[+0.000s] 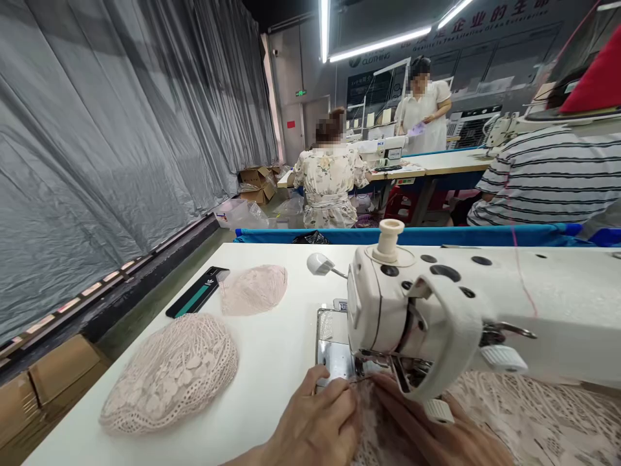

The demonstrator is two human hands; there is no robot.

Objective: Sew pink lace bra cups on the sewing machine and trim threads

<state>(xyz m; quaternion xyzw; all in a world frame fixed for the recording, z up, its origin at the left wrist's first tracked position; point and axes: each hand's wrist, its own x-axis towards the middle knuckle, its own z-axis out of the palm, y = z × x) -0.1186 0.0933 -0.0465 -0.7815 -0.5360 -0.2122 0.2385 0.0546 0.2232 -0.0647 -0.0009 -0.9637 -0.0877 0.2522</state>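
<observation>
A white sewing machine point(427, 317) stands in front of me, with pink lace fabric point(543, 414) under its arm and spread out to the right. My left hand point(323, 414) is just left of the presser foot, its fingers curled and gripping the fabric's edge by the metal plate point(334, 353). On the other side of the needle area, my right hand point(431, 427) holds the lace down with its fingers close together. The machine's head and white guard hide part of that hand. The needle itself is hard to make out.
A bunched lace piece point(172, 375) and a smooth pale pink cup-shaped piece point(255, 289) lie on the white table point(272, 388) at left. Beside them is a black-and-green phone-like object point(196, 294). Co-workers sit and stand beyond the blue cloth edge point(272, 235). Cardboard boxes point(63, 382) stand lower left.
</observation>
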